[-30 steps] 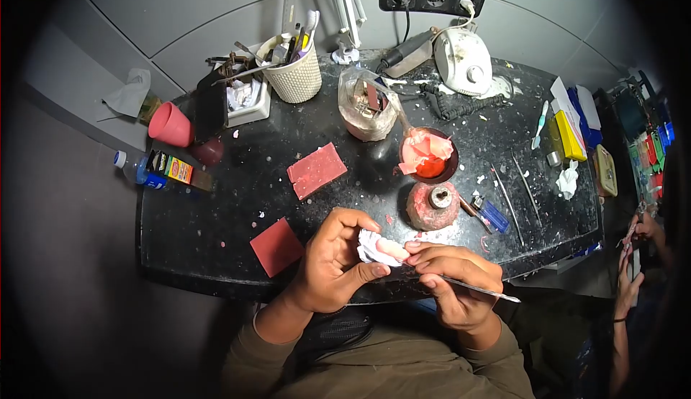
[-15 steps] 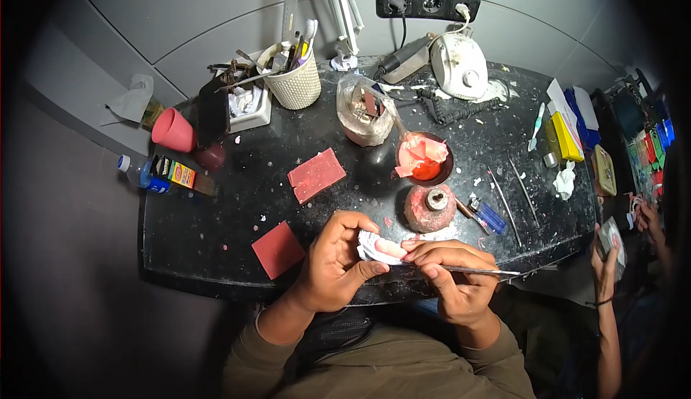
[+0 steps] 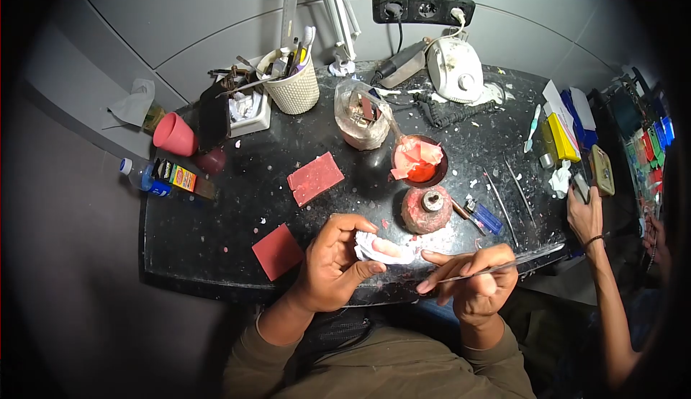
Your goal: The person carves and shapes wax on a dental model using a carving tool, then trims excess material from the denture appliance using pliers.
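Between the thumb and fingers of my left hand [image 3: 335, 263] is a white plaster piece with pink material on it [image 3: 385, 248]. My right hand [image 3: 475, 276] is closed on a thin metal tool [image 3: 529, 256], which slants up to the right, apart from the plaster piece. Beyond my hands stands a pink-stained burner [image 3: 427, 210]. Behind it a pan [image 3: 437, 173] holds pink sheets and red melted material. Two pink wax sheets [image 3: 315, 178] [image 3: 277, 252] lie on the dark table to the left.
A blue lighter [image 3: 484, 217] and two metal tools [image 3: 502, 208] lie right of the burner. A plastic-lined jar [image 3: 361, 129], a holder of tools [image 3: 295, 91] and a white device [image 3: 455, 70] stand behind. At right, a co-worker's hand [image 3: 586, 215] reaches onto the table.
My right hand has drawn away from the plaster piece and turned, its tool swinging upward at the right end. The co-worker's hand has moved forward to the table's right side.
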Demonstrator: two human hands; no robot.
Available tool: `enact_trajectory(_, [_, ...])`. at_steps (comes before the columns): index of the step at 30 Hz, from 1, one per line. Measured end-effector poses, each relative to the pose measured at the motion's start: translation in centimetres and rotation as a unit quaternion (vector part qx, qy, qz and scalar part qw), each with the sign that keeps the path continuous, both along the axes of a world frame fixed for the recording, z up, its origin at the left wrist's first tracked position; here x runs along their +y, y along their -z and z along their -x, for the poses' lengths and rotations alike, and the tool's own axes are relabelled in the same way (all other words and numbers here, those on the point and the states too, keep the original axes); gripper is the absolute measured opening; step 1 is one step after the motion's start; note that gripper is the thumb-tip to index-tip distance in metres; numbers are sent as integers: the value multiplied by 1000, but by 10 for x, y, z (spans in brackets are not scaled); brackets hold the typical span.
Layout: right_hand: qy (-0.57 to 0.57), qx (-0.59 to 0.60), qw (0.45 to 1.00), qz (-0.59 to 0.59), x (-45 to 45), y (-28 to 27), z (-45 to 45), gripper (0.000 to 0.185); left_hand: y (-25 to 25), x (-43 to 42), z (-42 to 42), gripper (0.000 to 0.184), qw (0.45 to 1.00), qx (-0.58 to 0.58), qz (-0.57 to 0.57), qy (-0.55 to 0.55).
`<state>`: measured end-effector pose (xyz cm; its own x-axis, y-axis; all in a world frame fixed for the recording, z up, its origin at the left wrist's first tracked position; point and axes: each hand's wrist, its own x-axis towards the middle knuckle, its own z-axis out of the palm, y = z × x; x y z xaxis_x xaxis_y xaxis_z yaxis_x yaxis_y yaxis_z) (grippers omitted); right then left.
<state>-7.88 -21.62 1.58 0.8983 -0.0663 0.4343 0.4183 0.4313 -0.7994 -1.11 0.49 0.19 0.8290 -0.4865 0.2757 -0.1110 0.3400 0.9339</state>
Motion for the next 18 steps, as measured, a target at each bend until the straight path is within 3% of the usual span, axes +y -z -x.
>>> enact_trajectory(2, [15,-2,1000,-10,7,-6,-3,24,-3,0,0,46,1000,1,1,0])
enact_trajectory(4, [85,-55,978,182,10,-12,-11,19,-4,0,0,46,1000,7,8,6])
enact_trajectory(6, [80,-51,977,192,12,-18,-13,16,-5,0,1,46,1000,13,14,12])
enact_trajectory(8, [105,-128,934,316,11,-22,-17,13,-5,-2,2,55,999,32,22,-5])
enact_trajectory(18, [110,-90,939,314,19,-21,-18,14,-3,1,1,47,1000,4,3,-5])
